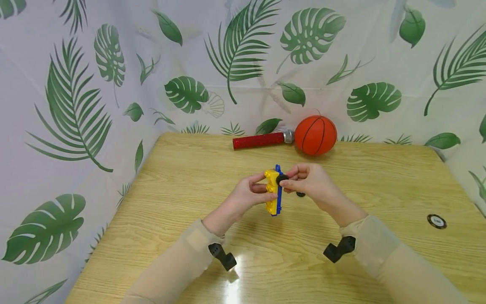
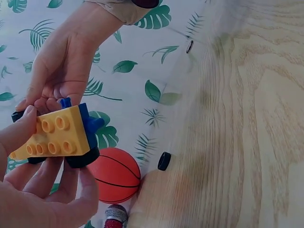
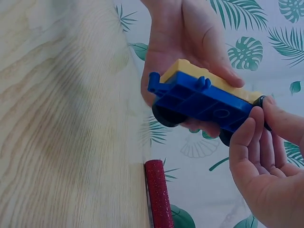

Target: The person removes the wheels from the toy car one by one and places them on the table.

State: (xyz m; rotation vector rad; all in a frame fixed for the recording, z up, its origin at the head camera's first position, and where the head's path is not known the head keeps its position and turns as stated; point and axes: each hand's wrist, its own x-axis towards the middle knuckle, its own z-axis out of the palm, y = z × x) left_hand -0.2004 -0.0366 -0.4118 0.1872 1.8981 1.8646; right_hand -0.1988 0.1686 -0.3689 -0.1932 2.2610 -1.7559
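My left hand point(image 1: 244, 196) grips a toy car base point(image 1: 271, 194), yellow and studded on one face and blue on the other, above the table. In the right wrist view, two black wheels point(image 3: 167, 117) sit along one side of its blue face point(image 3: 209, 102). A third black wheel point(image 1: 282, 179) is pinched between the thumb and fingers of my right hand point(image 1: 315, 183), against one end of the base. Whether it is seated on an axle is hidden by the fingers. One loose black wheel point(image 2: 164, 161) stands on the table, partly behind my right hand in the head view.
At the table's back edge lie a red microphone point(image 1: 260, 141) with a silver head and an orange toy basketball point(image 1: 316, 135). A round black-and-white chip point(image 1: 436, 221) lies to the right on the wooden table point(image 1: 182, 185). Leaf-patterned cloth point(image 1: 250, 71) hangs behind.
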